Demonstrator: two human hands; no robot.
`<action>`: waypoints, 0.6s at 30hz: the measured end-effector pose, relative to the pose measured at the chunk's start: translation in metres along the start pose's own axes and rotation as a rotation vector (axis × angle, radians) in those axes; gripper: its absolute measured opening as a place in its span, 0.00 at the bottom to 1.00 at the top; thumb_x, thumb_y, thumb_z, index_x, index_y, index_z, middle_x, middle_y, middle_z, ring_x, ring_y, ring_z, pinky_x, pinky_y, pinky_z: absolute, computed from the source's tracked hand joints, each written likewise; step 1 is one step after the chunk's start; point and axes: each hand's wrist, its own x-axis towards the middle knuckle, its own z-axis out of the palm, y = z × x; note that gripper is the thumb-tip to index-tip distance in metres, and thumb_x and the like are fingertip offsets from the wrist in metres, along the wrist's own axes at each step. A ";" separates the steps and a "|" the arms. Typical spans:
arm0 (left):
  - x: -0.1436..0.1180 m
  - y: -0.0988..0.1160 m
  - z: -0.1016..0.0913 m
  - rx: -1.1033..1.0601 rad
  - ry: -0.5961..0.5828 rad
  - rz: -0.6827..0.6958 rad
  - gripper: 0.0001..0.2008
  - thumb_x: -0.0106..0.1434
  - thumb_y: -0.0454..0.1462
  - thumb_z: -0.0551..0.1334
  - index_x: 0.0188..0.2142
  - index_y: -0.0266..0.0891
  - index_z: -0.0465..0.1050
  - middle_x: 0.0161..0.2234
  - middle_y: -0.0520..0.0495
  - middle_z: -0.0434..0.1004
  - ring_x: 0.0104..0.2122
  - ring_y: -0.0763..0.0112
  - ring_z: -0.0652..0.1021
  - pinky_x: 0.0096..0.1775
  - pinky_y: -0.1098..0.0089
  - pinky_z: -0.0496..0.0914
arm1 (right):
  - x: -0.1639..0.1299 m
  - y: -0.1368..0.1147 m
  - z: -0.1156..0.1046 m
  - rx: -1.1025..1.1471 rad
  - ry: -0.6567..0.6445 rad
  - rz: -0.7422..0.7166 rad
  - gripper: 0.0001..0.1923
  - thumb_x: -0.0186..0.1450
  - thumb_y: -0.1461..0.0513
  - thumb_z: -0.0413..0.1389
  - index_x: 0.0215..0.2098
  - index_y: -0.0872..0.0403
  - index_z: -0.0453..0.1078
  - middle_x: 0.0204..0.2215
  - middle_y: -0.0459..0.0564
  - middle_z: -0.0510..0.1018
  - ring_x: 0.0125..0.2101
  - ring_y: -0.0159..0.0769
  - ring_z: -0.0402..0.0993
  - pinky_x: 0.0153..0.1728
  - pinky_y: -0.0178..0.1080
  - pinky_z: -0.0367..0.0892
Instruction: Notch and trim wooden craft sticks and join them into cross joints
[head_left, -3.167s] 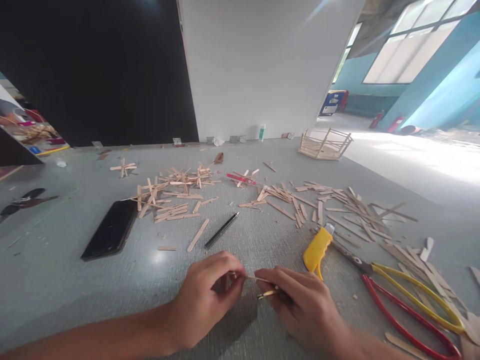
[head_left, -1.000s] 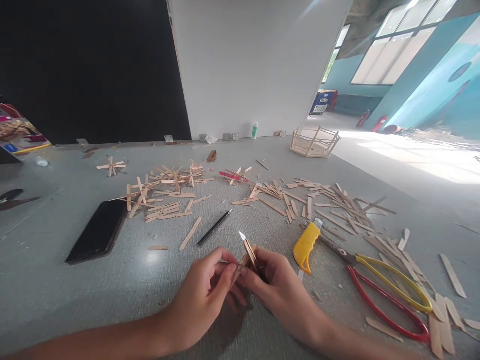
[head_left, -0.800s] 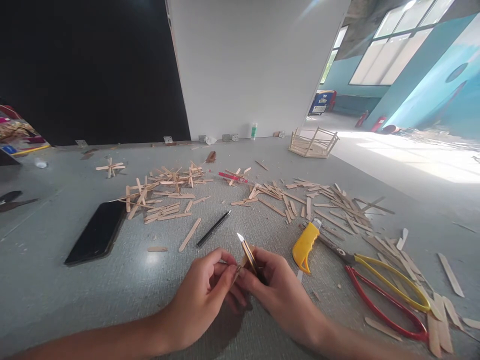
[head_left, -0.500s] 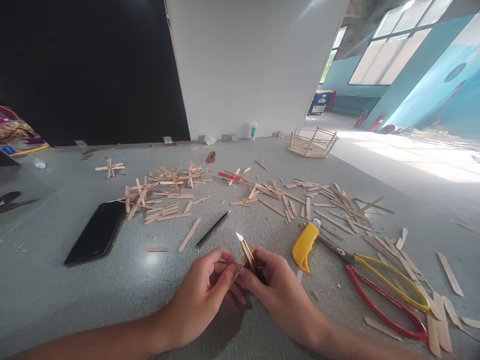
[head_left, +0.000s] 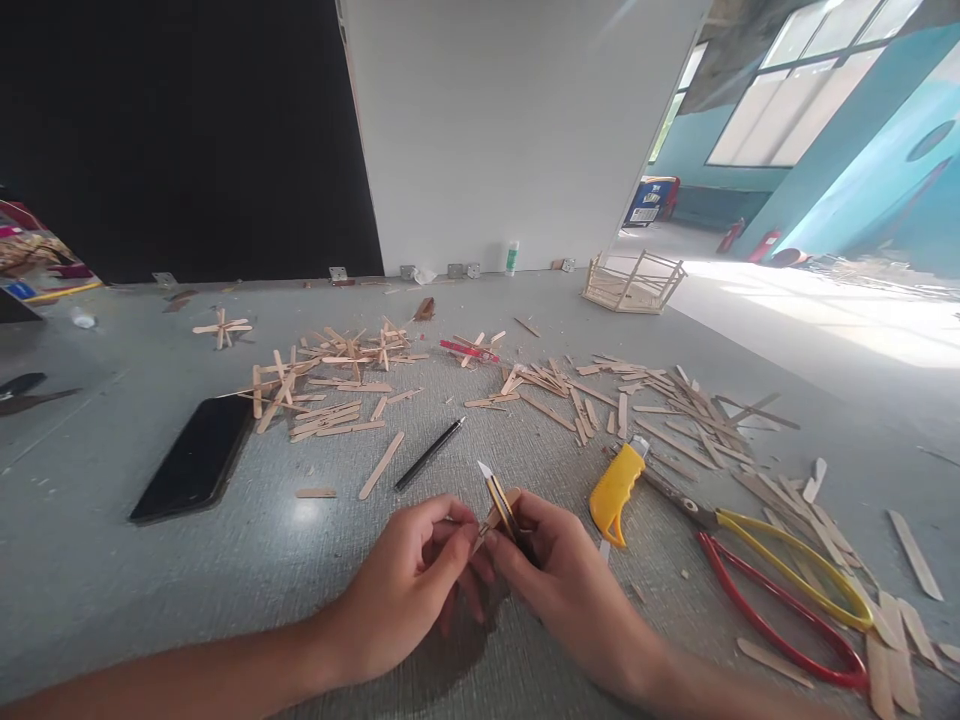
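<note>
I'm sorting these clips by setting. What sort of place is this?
Probably a craft work area in a large hall: a grey surface strewn with wooden craft sticks, a finished stick basket, and scissors beside a yellow cutter.

Pale wood sticks [head_left: 660, 400] are scattered over a grey floor [head_left: 112, 580], a yellow cutter [head_left: 615, 482] and red-and-yellow handled shears [head_left: 780, 590] mixed in, black phone [head_left: 196, 458] too.

A single head-worn camera looks forward and down over the grey work surface [head_left: 150, 600], close above the person's two hands at the lower middle. Beyond the black phone [head_left: 193, 458], the wide view reaches the white panel [head_left: 510, 130] and windows far right.
</note>
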 end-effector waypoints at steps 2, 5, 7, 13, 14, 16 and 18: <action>-0.001 0.000 -0.001 0.010 -0.013 0.002 0.16 0.74 0.48 0.56 0.40 0.38 0.69 0.28 0.51 0.76 0.25 0.73 0.78 0.22 0.78 0.66 | 0.001 -0.001 -0.001 -0.009 0.016 -0.009 0.15 0.70 0.52 0.58 0.31 0.52 0.66 0.26 0.42 0.70 0.27 0.31 0.66 0.29 0.36 0.64; -0.001 0.001 -0.002 0.045 -0.040 -0.003 0.14 0.75 0.46 0.55 0.42 0.38 0.70 0.28 0.52 0.75 0.25 0.74 0.77 0.22 0.78 0.65 | 0.002 0.000 -0.001 -0.008 0.032 -0.010 0.14 0.71 0.53 0.57 0.32 0.52 0.65 0.25 0.41 0.68 0.26 0.30 0.62 0.28 0.35 0.61; -0.001 0.002 -0.003 0.051 -0.044 -0.006 0.14 0.75 0.46 0.55 0.42 0.38 0.70 0.27 0.53 0.75 0.24 0.75 0.76 0.22 0.79 0.64 | 0.002 0.001 -0.001 -0.009 0.031 -0.008 0.14 0.71 0.53 0.57 0.32 0.52 0.65 0.25 0.40 0.67 0.26 0.29 0.60 0.27 0.34 0.59; 0.000 0.002 -0.002 0.074 -0.033 0.019 0.17 0.75 0.47 0.55 0.35 0.38 0.70 0.25 0.55 0.72 0.19 0.79 0.72 0.19 0.79 0.60 | 0.001 0.003 -0.002 -0.077 0.005 -0.005 0.12 0.70 0.56 0.57 0.32 0.53 0.66 0.26 0.42 0.69 0.28 0.32 0.64 0.30 0.36 0.62; 0.001 0.002 -0.002 0.078 -0.032 0.025 0.18 0.76 0.47 0.55 0.34 0.38 0.70 0.25 0.55 0.71 0.19 0.79 0.72 0.19 0.79 0.59 | 0.001 0.003 -0.002 -0.092 -0.002 0.002 0.12 0.69 0.56 0.57 0.31 0.53 0.66 0.26 0.42 0.70 0.28 0.32 0.65 0.30 0.37 0.62; 0.001 0.003 -0.002 0.085 -0.027 0.034 0.17 0.75 0.46 0.56 0.34 0.38 0.70 0.24 0.55 0.71 0.18 0.80 0.71 0.19 0.79 0.59 | 0.001 0.002 -0.002 -0.119 -0.007 0.010 0.11 0.70 0.56 0.57 0.31 0.53 0.66 0.26 0.43 0.70 0.28 0.33 0.67 0.31 0.37 0.63; 0.000 0.003 -0.002 0.092 -0.024 0.038 0.16 0.75 0.45 0.57 0.34 0.37 0.71 0.24 0.55 0.72 0.18 0.79 0.72 0.19 0.79 0.60 | 0.001 0.002 -0.002 -0.134 -0.006 0.010 0.11 0.70 0.56 0.57 0.32 0.53 0.67 0.26 0.44 0.71 0.29 0.34 0.68 0.31 0.38 0.64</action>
